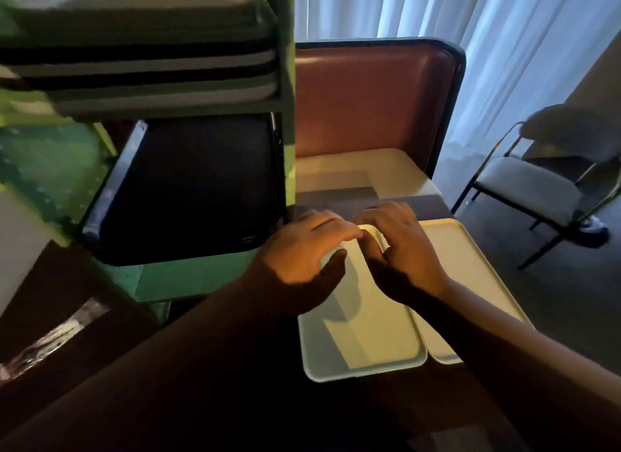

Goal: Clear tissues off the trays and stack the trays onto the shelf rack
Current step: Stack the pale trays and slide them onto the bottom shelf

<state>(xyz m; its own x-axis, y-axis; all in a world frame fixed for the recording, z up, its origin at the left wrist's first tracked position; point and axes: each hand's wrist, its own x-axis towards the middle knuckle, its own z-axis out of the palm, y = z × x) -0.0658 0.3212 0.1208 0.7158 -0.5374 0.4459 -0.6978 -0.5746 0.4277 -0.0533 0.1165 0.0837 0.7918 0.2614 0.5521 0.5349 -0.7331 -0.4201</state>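
Observation:
A pale green tray lies on the dark table, with a cream tray partly under its right side. My left hand curls over the green tray's far left corner, thumb on the tray. My right hand rests on the far edge where the two trays meet, fingers bent down. No tissue shows on either tray. The green shelf rack stands at the left, with several trays stacked on its upper level and a black tray tilted on the level below.
A booth seat with a brown backrest stands behind the table. White curtains hang at the back. A metal-framed chair stands on the floor at the right. Something shiny lies at the lower left.

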